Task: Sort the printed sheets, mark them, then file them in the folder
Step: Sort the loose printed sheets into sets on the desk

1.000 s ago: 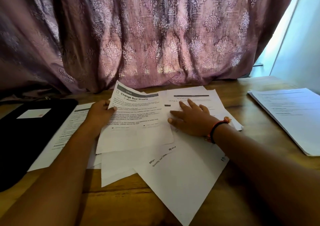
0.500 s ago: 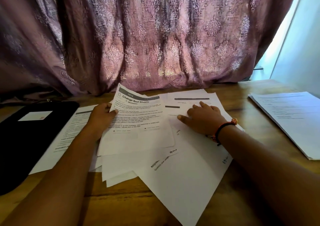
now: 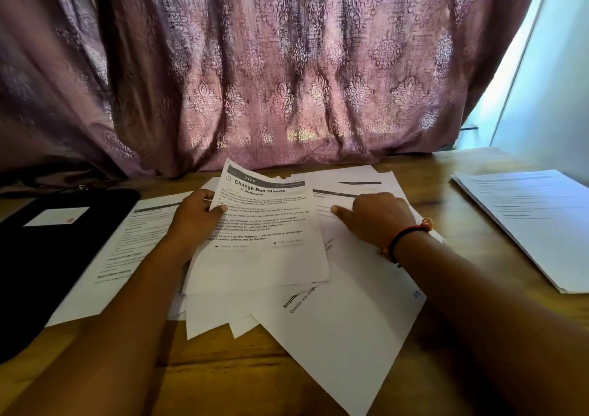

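Note:
Several printed sheets lie fanned out in a loose pile (image 3: 344, 320) on the wooden table. My left hand (image 3: 194, 215) pinches the left edge of the top sheet headed "Change Bed Sheets" (image 3: 264, 224), whose far end is lifted off the pile. My right hand (image 3: 373, 215) rests on a sheet (image 3: 350, 180) beside it, fingers curled and the forefinger pointing left onto the paper. A black folder (image 3: 38, 256) with a white label lies shut at the left. One more printed sheet (image 3: 118, 256) lies between the folder and the pile.
A separate neat stack of printed sheets (image 3: 535, 218) sits at the right edge of the table (image 3: 223, 371). A patterned mauve curtain (image 3: 287, 81) hangs right behind the table. A bright window strip is at the far right.
My left hand has lifted the far end of the "Change Bed Sheets" sheet higher. My right hand's flat fingers have curled in, leaving the forefinger on the paper.

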